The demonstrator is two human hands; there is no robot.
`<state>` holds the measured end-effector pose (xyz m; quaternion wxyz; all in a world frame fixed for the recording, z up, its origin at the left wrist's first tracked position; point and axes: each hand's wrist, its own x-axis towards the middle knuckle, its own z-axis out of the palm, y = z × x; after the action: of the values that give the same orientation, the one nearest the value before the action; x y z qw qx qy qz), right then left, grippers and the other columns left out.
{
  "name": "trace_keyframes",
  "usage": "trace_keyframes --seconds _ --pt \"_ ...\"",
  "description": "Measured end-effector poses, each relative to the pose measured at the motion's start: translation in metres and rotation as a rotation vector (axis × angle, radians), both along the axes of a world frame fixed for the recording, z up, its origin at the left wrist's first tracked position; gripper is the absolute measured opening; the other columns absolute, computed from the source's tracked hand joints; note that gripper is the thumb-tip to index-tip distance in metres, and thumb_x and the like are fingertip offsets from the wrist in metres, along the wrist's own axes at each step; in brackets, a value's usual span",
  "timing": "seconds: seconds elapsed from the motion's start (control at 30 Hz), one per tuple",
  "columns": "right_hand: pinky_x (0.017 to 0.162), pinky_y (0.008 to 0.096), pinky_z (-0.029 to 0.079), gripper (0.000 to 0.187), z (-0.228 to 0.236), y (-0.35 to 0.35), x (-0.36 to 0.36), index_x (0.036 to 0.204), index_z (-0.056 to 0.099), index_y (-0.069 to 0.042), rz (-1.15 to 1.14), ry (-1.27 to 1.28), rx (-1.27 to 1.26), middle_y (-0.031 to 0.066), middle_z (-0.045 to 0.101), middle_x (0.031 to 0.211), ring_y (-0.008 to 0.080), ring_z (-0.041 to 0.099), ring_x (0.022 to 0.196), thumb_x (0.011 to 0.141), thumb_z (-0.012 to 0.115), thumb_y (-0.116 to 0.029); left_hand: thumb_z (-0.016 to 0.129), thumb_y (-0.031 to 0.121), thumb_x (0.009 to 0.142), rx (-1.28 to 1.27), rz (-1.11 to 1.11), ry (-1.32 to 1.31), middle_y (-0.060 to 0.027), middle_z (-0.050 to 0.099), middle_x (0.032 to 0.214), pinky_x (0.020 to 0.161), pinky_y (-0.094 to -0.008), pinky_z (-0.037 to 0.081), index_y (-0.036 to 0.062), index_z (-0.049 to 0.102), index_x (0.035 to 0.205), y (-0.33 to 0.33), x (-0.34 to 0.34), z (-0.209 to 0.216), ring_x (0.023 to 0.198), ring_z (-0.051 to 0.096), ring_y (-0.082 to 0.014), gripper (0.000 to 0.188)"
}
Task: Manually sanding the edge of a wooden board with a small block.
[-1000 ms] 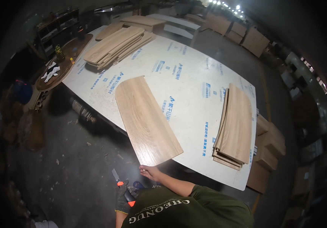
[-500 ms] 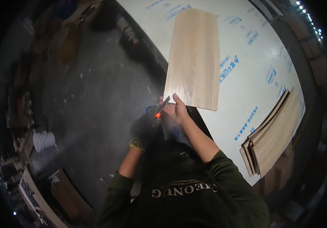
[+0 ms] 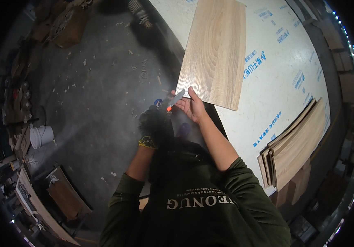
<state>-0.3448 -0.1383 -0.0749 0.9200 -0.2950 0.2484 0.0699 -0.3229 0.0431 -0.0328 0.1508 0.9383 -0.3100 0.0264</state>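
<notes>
A wood-grain board (image 3: 216, 53) lies at the left side of a white-topped table, its near left corner reaching past the edge. My bare right hand (image 3: 194, 108) grips this near edge, thumb on top and fingers spread below. In a dark glove with a yellow cuff, my left hand (image 3: 154, 121) is closed around a flat grey blade-like tool with an orange end (image 3: 176, 100). The tool's tip is at the board's near left corner; I cannot tell whether it touches. Shadow hides most of the gloved fingers.
The white table (image 3: 263, 103) carries blue printing. A stack of similar boards (image 3: 298, 144) sits on its right side. On the dark floor to the left stand a white bucket (image 3: 42, 137) and a brown panel (image 3: 66, 193). Cardboard boxes (image 3: 68, 31) are farther back.
The board, both hands and the tool appear higher in the picture, as the view has shifted. The tool's blade has turned and now shows a lighter grey face. Both holds stay the same.
</notes>
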Motion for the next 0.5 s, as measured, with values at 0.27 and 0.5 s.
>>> trace_keyframes --seconds 0.27,0.5 --pt "0.099 0.0362 0.042 0.061 0.002 -0.003 0.001 0.135 0.044 0.002 -0.005 0.008 -0.035 0.0166 0.060 0.128 0.0213 0.060 0.107 0.102 0.033 -0.049 0.056 0.029 0.091 0.136 0.041 0.157 -0.0143 0.063 0.088 0.066 -0.0446 0.049 0.0138 0.059 0.128 -0.010 0.002 0.038 0.078 0.063 -0.0329 0.040" --pt "0.097 0.0343 0.043 0.059 0.002 -0.002 0.000 0.134 0.045 0.001 -0.004 -0.012 -0.037 0.0160 0.062 0.125 0.0199 0.061 0.103 0.103 0.034 -0.047 0.056 0.028 0.090 0.107 0.024 0.127 -0.0151 0.063 0.087 0.066 -0.0456 0.050 0.0170 0.060 0.126 0.000 0.002 0.023 0.075 0.064 -0.0330 0.038"
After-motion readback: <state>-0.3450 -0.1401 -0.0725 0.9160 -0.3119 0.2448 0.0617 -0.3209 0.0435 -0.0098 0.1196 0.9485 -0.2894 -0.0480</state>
